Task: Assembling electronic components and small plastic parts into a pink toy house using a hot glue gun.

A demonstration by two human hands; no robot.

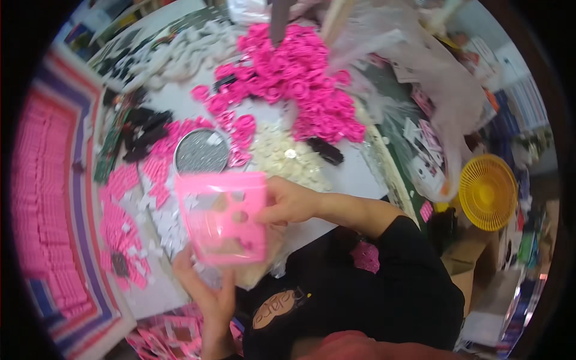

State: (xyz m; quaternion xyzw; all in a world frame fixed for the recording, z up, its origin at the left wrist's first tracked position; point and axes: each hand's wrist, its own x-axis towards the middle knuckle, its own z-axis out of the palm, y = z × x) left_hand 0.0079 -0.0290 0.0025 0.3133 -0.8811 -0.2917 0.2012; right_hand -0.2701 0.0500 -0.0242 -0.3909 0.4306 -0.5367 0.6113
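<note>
mid-frame, the right hand [294, 201] pinches the edge of the pink panel [255, 237]; the left hand [207, 294], lower left, has unclear grip: best support the lower edge without bending.

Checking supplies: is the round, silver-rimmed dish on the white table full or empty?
Not empty: small, grey, metallic-looking pieces spread right across the dish; whether they fill it to the brim, I cannot tell.

black shirt [372, 300] | tan oval print [270, 315] | lettering [277, 306] across it

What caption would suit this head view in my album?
Right hand holding a pink package, left hand by its near edge, pink pieces heaped beyond.
</note>
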